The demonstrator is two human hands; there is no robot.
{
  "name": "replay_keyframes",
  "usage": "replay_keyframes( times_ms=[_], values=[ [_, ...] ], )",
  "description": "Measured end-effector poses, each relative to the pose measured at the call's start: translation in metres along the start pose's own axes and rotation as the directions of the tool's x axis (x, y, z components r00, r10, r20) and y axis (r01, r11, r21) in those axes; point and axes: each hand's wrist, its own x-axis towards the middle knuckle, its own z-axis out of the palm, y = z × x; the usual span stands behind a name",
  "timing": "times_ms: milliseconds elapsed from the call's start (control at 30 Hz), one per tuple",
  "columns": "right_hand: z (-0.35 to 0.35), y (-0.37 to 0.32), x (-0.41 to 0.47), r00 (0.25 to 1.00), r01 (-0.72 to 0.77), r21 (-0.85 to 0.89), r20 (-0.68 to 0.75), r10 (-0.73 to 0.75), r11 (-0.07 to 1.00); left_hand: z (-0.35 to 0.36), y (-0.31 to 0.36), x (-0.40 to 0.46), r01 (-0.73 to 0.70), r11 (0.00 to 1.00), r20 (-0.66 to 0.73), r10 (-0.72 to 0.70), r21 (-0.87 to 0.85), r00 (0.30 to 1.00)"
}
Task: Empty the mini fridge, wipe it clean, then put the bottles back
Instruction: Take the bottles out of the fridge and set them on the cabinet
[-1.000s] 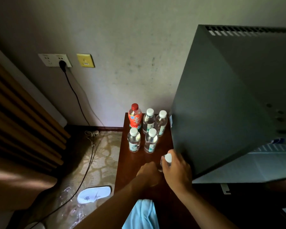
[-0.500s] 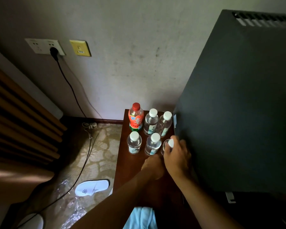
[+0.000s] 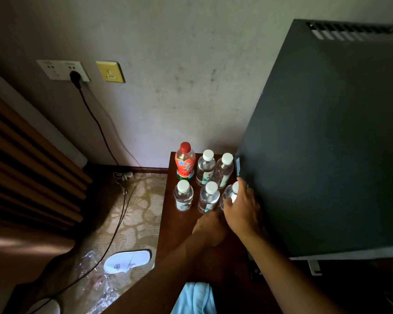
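Bottles number six on the wooden table (image 3: 177, 225), five clear water bottles (image 3: 183, 196) and one red-capped bottle (image 3: 185, 161) far left; the right hand (image 3: 241, 209) curls round the near-right water bottle (image 3: 229, 196) beside the dark fridge (image 3: 327, 143), while whether the left hand (image 3: 210, 226) grips anything cannot be told.

The right hand (image 3: 241, 208) has carried its water bottle (image 3: 230, 195) away from the near bench area to the front row, just right of the two bottles there, beside the fridge.
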Motion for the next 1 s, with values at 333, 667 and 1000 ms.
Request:
replay_keyframes(
  times_ms=[333, 667, 1000],
  values=[
    [-0.019, 0.015, -0.064, 0.998, 0.009, 0.267, -0.064, 0.008, 0.964, 0.002, 0.01, -0.055, -0.003, 0.992, -0.074, -0.007, -0.127, 0.997],
    [-0.024, 0.089, -0.132, 0.996, 0.056, 0.308, 0.042, -0.072, 0.95, 0.045, 0.001, -0.095, -0.008, 0.979, -0.077, -0.008, -0.202, 0.997],
    [-0.059, 0.174, -0.133, 0.998, -0.062, 0.247, 0.039, 0.054, 0.967, 0.098, 0.039, -0.11, -0.047, 0.948, -0.028, 0.04, -0.314, 0.999]
  ],
)
